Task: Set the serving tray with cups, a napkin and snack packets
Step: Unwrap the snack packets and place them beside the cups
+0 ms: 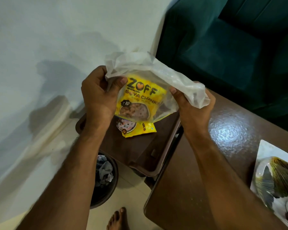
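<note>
I hold a clear plastic bag (158, 72) in the air with both hands. My left hand (98, 95) pinches its left rim, and my right hand (191, 107) grips its right side. Inside the bag shows a yellow snack packet (140, 100) with black lettering. Below it, a second yellow snack packet (138, 128) lies flat on the dark brown serving tray (140, 153), partly hidden by the bag. The tray sits at the left end of the brown table (189, 180) and juts past its edge.
A patterned white plate (276, 180) lies on the table at the right. A dark bin (105, 178) with crumpled rubbish stands on the floor under the tray's near corner. A green sofa (223, 47) fills the back right, a white wall the left. My foot (118, 219) is below.
</note>
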`<state>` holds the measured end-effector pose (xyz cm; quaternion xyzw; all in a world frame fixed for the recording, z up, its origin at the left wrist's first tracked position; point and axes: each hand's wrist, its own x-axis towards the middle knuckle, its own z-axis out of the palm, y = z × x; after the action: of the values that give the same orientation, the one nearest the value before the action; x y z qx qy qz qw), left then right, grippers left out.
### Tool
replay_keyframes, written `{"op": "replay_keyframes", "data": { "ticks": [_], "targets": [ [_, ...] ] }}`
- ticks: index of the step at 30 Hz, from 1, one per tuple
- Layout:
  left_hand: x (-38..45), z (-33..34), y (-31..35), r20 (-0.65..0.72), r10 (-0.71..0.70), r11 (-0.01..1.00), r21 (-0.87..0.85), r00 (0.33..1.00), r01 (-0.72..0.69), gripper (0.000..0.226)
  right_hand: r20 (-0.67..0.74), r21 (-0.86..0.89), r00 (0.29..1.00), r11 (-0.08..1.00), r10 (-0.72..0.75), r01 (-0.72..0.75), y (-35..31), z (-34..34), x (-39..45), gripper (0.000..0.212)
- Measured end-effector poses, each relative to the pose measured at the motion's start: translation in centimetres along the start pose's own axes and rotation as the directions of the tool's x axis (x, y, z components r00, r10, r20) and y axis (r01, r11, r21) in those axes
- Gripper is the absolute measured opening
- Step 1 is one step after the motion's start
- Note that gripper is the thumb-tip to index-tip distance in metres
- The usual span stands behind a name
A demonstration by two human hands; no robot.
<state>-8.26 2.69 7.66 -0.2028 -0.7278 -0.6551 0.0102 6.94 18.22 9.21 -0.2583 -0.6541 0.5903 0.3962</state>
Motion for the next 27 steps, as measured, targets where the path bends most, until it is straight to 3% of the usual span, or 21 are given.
{"op": "replay_keyframes", "data": {
  "ticks": [3,7,10,12,15,19,21,25,27],
  "targets": [
    [-0.4,0.0,-1.0,0.016,-0.009,0.999,0.048,1.000,0.008,0.019,-0.001,-0.033,1.000,0.999,-0.019,0.019,0.3,-0.2,-0.1,0.035],
    [-1.3,-0.3,-1.6,-0.042,-0.004,0.996,0.085,0.999,0.008,0.028,0.004,0.004,1.000,1.000,0.009,-0.009,-0.2,0.0,-0.9,0.058],
    [-1.5,-0.1,-1.9,-0.039,-0.027,0.995,0.091,0.999,0.031,0.026,-0.001,0.022,1.000,0.999,0.025,-0.025,0.5,-0.4,-1.3,0.027],
    [-1.7,0.1,-1.6,-0.080,-0.003,0.997,0.076,0.997,0.010,0.038,-0.030,0.008,0.999,1.000,0.021,-0.021,0.2,-0.1,-1.5,0.025],
    [-2.2,0.3,-1.0,-0.077,-0.004,0.999,0.051,0.997,0.008,0.037,-0.046,0.004,0.998,0.999,0.051,-0.051,-0.1,0.2,-1.8,0.074],
    [-2.3,0.4,-0.4,-0.122,0.025,0.998,0.056,0.992,-0.018,0.046,-0.047,0.047,0.998,0.999,0.028,-0.026,0.4,0.1,-1.4,0.083],
    [-2.1,0.4,0.2,-0.135,0.046,0.999,0.032,0.990,-0.042,0.042,-0.086,0.010,0.996,1.000,-0.011,0.012,0.3,0.3,-1.2,0.075],
    [-1.5,0.8,0.1,-0.130,0.067,0.996,0.065,0.989,-0.059,0.039,-0.109,0.027,0.994,1.000,-0.001,0.004,0.9,-0.1,-0.5,0.022],
    [-1.5,1.2,0.0,-0.132,0.060,0.995,0.081,0.989,-0.050,0.038,-0.089,0.062,0.995,0.997,0.053,-0.048,1.9,-0.3,-0.1,0.035]
  ]
}}
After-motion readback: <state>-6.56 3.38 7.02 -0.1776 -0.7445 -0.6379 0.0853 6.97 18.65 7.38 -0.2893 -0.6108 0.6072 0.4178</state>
